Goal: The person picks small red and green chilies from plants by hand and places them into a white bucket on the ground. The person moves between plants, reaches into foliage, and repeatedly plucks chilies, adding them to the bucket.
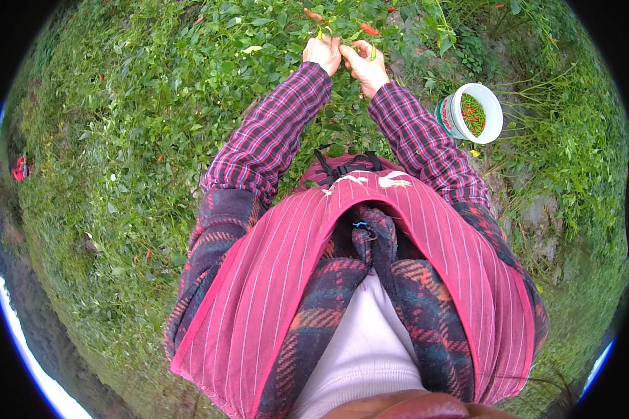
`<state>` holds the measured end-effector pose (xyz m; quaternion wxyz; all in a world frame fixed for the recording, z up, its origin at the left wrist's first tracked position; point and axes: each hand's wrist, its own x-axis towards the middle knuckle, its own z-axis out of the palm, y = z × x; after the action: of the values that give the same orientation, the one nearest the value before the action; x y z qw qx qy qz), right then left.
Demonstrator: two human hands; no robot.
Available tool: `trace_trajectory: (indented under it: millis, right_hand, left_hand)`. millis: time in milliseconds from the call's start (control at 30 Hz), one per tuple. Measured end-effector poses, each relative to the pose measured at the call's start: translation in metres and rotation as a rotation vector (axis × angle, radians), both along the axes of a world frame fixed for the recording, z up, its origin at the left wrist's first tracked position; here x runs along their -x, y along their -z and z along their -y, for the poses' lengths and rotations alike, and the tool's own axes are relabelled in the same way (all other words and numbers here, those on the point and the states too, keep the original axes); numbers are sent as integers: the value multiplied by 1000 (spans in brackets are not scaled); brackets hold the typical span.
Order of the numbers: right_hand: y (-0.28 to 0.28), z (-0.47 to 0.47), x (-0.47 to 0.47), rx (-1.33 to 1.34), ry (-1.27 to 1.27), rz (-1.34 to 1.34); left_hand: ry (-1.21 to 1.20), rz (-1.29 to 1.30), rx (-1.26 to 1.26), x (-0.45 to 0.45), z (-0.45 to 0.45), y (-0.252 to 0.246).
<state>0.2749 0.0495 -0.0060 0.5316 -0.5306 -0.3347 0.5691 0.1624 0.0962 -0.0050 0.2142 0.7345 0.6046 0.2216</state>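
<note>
Both of my hands are together among the leaves of a chili plant, at the top of the view. My left hand reaches into the foliage with its fingers curled; leaves and the hand itself hide what they grip. A green chili pepper lies in the bent fingers of my right hand, whose thumb points towards the left hand. Just beyond the fingers is a red chili pepper. A brownish-red chili shows above my left hand, with a small green chili below it.
To the right, a white plastic bucket stands tilted on the ground, holding many red and green chilies. Dense chili plants spread all around. Bare stems lie past the bucket. Something red shows far left.
</note>
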Motion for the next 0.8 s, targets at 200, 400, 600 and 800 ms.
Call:
trace_trajectory:
  millis: [200, 400, 600, 800]
  right_hand:
    - [4, 5, -14, -12, -184, -496]
    - [5, 14, -28, 24, -479, -742]
    - [-5, 16, -23, 21, -221, -466]
    - [-13, 9, -19, -44, -10, -466]
  left_hand:
    - [-7, 107, -60, 3, 1, 9]
    - [-20, 15, -165, 7, -4, 16]
    - [-3, -18, -110, 6, -7, 22]
    - [-9, 85, -66, -3, -6, 25]
